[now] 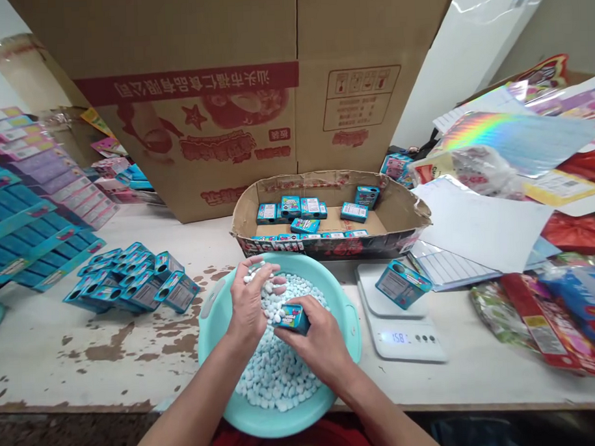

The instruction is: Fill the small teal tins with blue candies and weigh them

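Note:
My right hand grips a small blue candy box, tilted over a turquoise basin. Cupped beside it, my left hand holds several white candies in its curled palm and fingers. Some candies lie between the left hand and the near end of the box, and I cannot make out whether any are inside it. Below both hands, the basin holds a heap of pale blue and white candies.
A white digital scale reading 158 carries a blue box. Behind the basin, a low cardboard tray contains several boxes. More blue boxes stand in a cluster at left. A large carton rises behind; packets and papers cover the right.

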### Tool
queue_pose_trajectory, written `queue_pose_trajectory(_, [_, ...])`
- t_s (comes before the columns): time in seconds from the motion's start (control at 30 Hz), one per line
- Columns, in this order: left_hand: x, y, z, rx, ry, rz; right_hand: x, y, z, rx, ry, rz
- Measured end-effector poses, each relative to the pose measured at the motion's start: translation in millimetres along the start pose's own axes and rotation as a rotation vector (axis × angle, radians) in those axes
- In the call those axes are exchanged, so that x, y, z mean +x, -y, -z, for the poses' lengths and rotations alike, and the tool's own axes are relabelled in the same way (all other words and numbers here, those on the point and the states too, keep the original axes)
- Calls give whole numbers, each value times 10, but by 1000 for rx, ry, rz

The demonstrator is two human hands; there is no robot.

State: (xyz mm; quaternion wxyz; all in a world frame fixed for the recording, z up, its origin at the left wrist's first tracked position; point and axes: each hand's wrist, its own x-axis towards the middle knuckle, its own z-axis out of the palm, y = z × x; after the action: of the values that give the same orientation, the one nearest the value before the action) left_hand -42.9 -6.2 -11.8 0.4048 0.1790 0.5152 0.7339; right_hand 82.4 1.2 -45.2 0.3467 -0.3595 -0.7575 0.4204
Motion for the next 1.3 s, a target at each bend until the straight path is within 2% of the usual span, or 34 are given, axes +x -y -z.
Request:
queue_pose_trajectory(0.3, [17,26,14,22,102,-32,24,-42,26,75,0,-28])
queue_pose_trajectory(0.6, [6,28,-15,56,146,-90,41,-18,57,120,-3,-18])
queue_pose_trajectory(1.0, [-115,55,-25,153,226,-60,2,-24,14,139,2,-110])
queue_pose_trajectory(1.1, [-113,8,-35,156,234,-77,-31,2,71,157,18,-113])
queue_pose_trajectory(1.2, [-8,-58,58,171,191,-91,-68,7,190,211,-18,-88])
queue_pose_trajectory(1.27, [121,-38,188,337,218,-57,-84,-20,266,224,-57,-82])
queue_pose_trajectory(1.3, [191,4,260,493,278,-47,-89,-39,295,223,-70,-87])
